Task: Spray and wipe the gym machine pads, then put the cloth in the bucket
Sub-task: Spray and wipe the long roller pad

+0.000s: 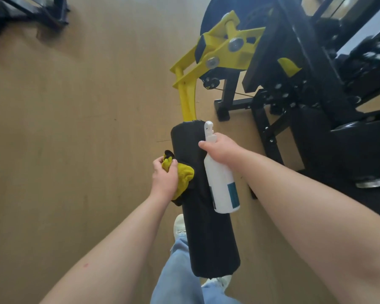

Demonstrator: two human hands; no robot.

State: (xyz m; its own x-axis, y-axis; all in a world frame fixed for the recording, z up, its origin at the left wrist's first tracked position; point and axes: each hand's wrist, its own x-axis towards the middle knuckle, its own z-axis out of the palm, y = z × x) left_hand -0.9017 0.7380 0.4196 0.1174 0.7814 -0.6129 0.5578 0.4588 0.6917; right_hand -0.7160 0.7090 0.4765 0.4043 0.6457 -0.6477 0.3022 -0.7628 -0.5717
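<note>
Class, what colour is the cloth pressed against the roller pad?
Yellow cloth, seen best in the head view.

This is looking every bit like a gym. A black metal machine frame [270,137] is standing on the right, and a bright yellow lever arm [188,99] is reaching out from it, carrying a long black roller pad [202,227] at its end. A thin cable [239,93] is running off a small pulley [210,83] under the yellow arm. Another black machine base [42,12] is showing at the top left, everything sitting on a plain tan floor [75,117].
</note>
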